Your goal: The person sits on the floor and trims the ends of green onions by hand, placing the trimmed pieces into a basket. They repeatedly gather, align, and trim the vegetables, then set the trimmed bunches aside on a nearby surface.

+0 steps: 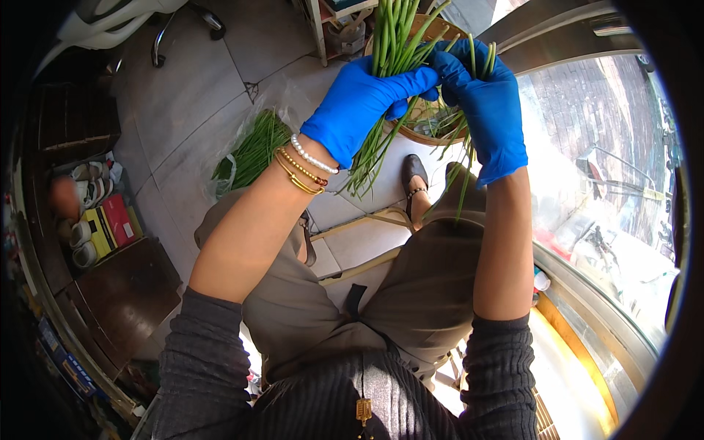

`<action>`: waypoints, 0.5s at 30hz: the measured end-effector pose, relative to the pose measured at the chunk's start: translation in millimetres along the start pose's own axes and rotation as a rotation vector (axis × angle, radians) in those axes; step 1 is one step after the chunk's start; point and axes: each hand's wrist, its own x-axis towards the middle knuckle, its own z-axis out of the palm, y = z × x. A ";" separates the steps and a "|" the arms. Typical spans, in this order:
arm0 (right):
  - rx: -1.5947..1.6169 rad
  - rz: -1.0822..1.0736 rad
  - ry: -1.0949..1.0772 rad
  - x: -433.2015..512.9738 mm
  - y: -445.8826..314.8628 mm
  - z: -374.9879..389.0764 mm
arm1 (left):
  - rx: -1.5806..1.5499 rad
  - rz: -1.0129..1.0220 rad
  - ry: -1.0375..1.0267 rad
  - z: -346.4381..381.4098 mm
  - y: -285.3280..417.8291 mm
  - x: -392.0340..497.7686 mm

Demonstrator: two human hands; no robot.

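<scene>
Both hands wear blue gloves and are raised over a round woven basket [410, 133] on the floor, which holds loose green stalks and trimmings. My left hand [369, 102] is closed around a thick bunch of long green stalks [393, 41], perhaps garlic chives; their thin leaves hang down below the wrist. A few separate stalks [472, 58] pass through my right hand [481, 93], whose thumb and forefinger meet close beside the left fingertips. What those fingertips pinch is hidden. More greens [257, 144] lie in a clear plastic bag [234, 129] on the floor at left.
A shelf unit [318, 33] stands beyond the basket. At left are a box with shoes [83, 245], red and yellow boxes [118, 220] and a dark wooden cabinet [124, 291]. A wheeled chair [110, 22] is at the upper left. A glass door [594, 165] borders the right side.
</scene>
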 end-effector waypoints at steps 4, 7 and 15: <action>0.041 -0.022 -0.002 1.6 4.3 -1.1 | 0.005 -0.007 -0.008 1.4 3.4 -1.8; 0.065 -0.030 -0.022 2.3 9.4 -3.2 | -0.074 -0.030 -0.063 -0.2 4.8 -2.8; 0.056 -0.044 -0.018 1.4 11.2 -1.3 | -0.237 -0.073 -0.155 -3.9 1.6 -1.2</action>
